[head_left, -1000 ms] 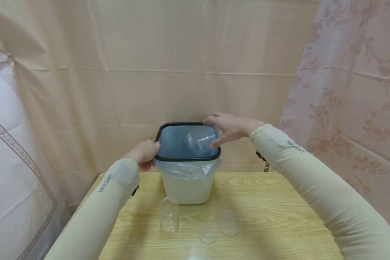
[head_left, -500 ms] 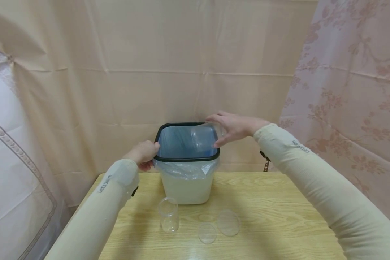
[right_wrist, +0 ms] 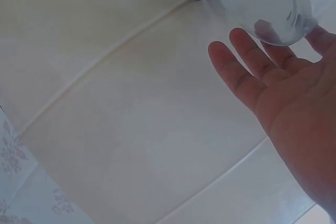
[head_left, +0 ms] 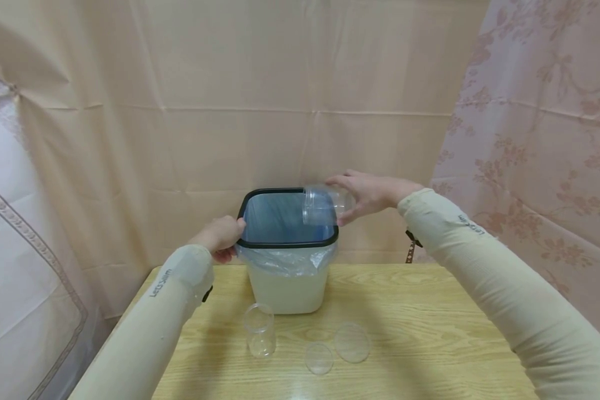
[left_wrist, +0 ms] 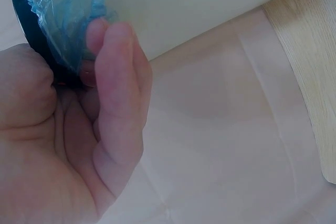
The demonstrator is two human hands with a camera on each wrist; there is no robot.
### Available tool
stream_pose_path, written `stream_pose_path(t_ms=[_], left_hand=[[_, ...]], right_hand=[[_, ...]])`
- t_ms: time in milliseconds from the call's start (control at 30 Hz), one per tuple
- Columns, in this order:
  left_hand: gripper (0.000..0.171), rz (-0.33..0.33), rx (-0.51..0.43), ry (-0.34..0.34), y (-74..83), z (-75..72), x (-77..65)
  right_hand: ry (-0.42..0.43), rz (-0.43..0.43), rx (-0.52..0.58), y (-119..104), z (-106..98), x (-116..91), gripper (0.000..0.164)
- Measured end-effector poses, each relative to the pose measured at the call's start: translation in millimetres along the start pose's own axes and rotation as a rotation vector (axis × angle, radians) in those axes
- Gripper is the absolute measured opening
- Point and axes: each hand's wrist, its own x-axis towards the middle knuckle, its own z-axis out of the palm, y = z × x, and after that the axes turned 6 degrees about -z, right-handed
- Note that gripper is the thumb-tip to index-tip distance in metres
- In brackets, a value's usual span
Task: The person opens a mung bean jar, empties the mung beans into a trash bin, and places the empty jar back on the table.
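A pale trash bin [head_left: 290, 291] with a black rim ring [head_left: 290, 244] and a bluish plastic liner [head_left: 270, 214] stands at the table's far side. My left hand [head_left: 222, 236] grips the ring's left side; in the left wrist view its fingers curl under the rim beside the liner [left_wrist: 65, 14]. My right hand [head_left: 370, 194] holds a clear plastic jar [head_left: 322, 205] by its base end, over the right side of the bin's opening. The jar lies on its side, mouth pointing left. In the right wrist view the fingers spread around the jar's base [right_wrist: 262, 9].
Nearer me on the wooden table [head_left: 415, 333] stands another clear plastic jar [head_left: 261, 333]. Two clear round lids, one smaller [head_left: 319, 358] and one larger [head_left: 352, 343], lie to its right. A beige curtain [head_left: 290, 83] hangs right behind the bin.
My right hand has drawn slightly right with the jar, which has turned from mouth-down tilt to about level. The left hand has stayed on the ring.
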Motion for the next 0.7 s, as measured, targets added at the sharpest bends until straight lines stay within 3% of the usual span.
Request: stream_pose_path(t_ms=[700], left_hand=[[0.055, -0.01, -0.001, 0.002, 0.8, -0.2, -1.0]], right_hand=[[0.028, 0.006, 0.009, 6.9, 1.5, -4.5, 0.101]])
